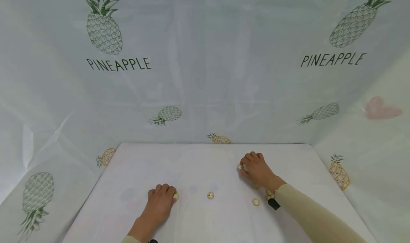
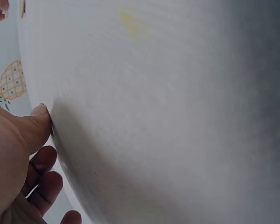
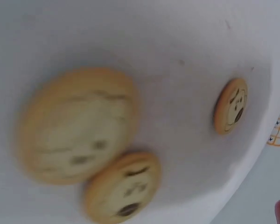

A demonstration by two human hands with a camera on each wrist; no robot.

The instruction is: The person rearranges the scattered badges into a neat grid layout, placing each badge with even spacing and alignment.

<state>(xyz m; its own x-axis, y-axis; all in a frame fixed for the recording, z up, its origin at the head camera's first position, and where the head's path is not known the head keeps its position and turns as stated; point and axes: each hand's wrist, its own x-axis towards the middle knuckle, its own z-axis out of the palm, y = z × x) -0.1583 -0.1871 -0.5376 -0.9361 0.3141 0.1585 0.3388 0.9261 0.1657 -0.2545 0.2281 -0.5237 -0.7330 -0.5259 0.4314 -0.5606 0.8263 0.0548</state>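
Observation:
My left hand (image 1: 159, 200) is low over the left part of the white table (image 1: 192, 164), pinching a small round biscuit (image 1: 175, 196) at its thumb side. That biscuit cannot be seen in the left wrist view, where the thumb (image 2: 36, 126) meets the white surface. Farther back on the right, my right hand (image 1: 257, 170) pinches another biscuit (image 1: 241, 166) between thumb and fingers. A single biscuit (image 1: 210, 195) lies between the hands. Under and beside the right wrist are several more, with small faces marked on top; a large biscuit (image 3: 79, 126) touches a smaller-looking biscuit (image 3: 123, 189).
One biscuit (image 1: 256, 202) lies apart, left of the right wrist's dark band (image 1: 273, 203). A pale pineapple-print sheet (image 1: 205, 75) hangs behind the table and at both sides. The table's far edge runs just beyond the right hand.

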